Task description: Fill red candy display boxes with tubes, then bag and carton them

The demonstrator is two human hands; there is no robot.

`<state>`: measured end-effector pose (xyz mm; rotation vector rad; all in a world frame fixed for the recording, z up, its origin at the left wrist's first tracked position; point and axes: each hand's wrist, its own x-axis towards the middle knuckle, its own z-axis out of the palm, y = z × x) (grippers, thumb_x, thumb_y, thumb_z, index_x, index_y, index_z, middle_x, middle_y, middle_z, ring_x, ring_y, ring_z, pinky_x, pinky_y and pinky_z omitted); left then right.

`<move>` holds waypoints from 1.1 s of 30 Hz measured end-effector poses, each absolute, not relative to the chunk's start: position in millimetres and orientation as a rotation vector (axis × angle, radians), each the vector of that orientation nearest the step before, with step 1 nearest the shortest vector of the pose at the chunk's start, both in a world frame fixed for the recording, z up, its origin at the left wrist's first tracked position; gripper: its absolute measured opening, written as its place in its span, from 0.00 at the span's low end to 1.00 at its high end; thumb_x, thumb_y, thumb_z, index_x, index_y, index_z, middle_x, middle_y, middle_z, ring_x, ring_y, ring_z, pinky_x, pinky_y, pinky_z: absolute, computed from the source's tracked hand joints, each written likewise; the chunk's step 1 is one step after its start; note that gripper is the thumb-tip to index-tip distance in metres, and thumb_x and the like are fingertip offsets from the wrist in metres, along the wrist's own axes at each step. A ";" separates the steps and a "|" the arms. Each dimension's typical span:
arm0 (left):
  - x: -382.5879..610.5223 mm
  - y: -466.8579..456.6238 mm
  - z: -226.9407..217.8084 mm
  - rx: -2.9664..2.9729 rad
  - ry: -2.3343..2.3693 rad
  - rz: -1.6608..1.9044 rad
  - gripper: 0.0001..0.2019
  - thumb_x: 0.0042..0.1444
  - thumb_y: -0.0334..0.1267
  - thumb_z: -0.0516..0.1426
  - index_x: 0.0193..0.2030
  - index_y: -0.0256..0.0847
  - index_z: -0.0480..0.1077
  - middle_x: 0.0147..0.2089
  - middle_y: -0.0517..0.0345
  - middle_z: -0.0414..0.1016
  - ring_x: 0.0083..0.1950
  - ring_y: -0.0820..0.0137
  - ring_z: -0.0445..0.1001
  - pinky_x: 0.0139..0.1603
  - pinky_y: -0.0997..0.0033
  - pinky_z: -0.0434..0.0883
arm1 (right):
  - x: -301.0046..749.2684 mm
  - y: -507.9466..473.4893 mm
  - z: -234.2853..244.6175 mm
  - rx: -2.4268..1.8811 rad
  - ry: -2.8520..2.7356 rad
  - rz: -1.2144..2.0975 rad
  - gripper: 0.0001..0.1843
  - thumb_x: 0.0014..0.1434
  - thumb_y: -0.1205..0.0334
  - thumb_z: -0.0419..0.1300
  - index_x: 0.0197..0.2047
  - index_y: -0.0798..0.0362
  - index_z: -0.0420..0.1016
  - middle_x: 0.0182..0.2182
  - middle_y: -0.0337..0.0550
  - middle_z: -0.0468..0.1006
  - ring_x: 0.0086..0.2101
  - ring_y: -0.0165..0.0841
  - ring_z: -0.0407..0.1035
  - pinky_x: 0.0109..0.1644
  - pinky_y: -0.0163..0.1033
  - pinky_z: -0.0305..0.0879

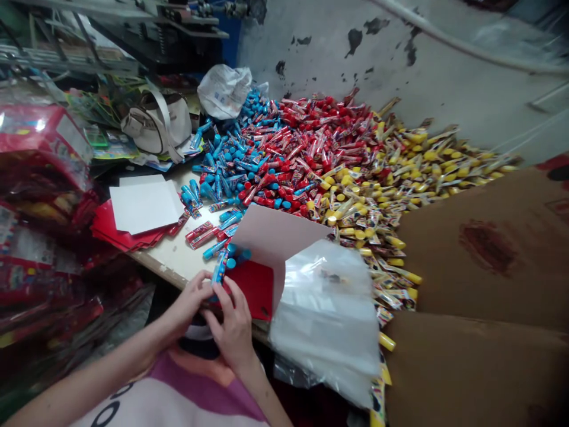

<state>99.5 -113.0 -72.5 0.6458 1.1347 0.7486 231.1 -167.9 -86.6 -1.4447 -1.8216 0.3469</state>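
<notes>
**Spotter:** Head view, the only one. You have your left hand (190, 298) closed on a blue-capped tube (219, 267) in a printed wrapper, fingers curled round its lower end.

**Recorder:** And your right hand (233, 330)?

**Spotter:** Curled in just below, fingers against the tube's foot. From here I can't tell whether it grips or only touches.

**Recorder:** Lie of the tube?

**Spotter:** Its long axis points away from you, nearly upright and tilted slightly toward your right. Your left hand looks the nearer of the two, though your fingers hide the lower end.

**Recorder:** What's around your hands?

**Spotter:** To your right, a red card (253, 292) sits just beside your right fingers, with a pale card flap (278, 249) standing up behind it. A few loose blue-capped tubes (237, 256) lie just beyond your grip. Farther right, clear plastic bags (324, 314) are stacked.

**Recorder:** Edges and room?

**Spotter:** Your wrists are at the near edge of the white table (166, 267). Bare tabletop runs to your left, up to white card sheets (144, 204) on red cards (124, 233). Beyond the flap rises a heap of wrapped blue, red and yellow tubes (329, 160).
</notes>
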 end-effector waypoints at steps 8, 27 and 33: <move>117.8 -134.7 -66.9 0.777 1.088 0.502 0.16 0.50 0.52 0.59 0.33 0.40 0.68 0.29 0.62 0.68 0.31 0.72 0.65 0.32 0.75 0.61 | 257.9 -180.3 -93.5 -1.373 -1.919 0.127 0.21 0.63 0.65 0.54 0.58 0.55 0.66 0.50 0.52 0.76 0.49 0.35 0.72 0.51 0.38 0.71; 79.7 6.5 -155.2 2.169 1.925 0.189 0.27 0.61 0.51 0.50 0.65 0.43 0.60 0.54 0.40 0.65 0.55 0.51 0.65 0.51 0.58 0.64 | 291.1 -86.8 -74.2 -1.667 -2.499 0.583 0.18 0.58 0.73 0.52 0.51 0.57 0.70 0.45 0.52 0.75 0.45 0.39 0.71 0.49 0.40 0.68; 77.7 11.3 -158.6 2.089 1.957 0.209 0.23 0.59 0.49 0.53 0.57 0.40 0.67 0.53 0.39 0.65 0.54 0.51 0.66 0.51 0.57 0.65 | 287.9 -80.3 -66.9 -1.845 -2.518 0.636 0.16 0.61 0.69 0.50 0.52 0.57 0.67 0.47 0.51 0.74 0.40 0.36 0.72 0.43 0.37 0.67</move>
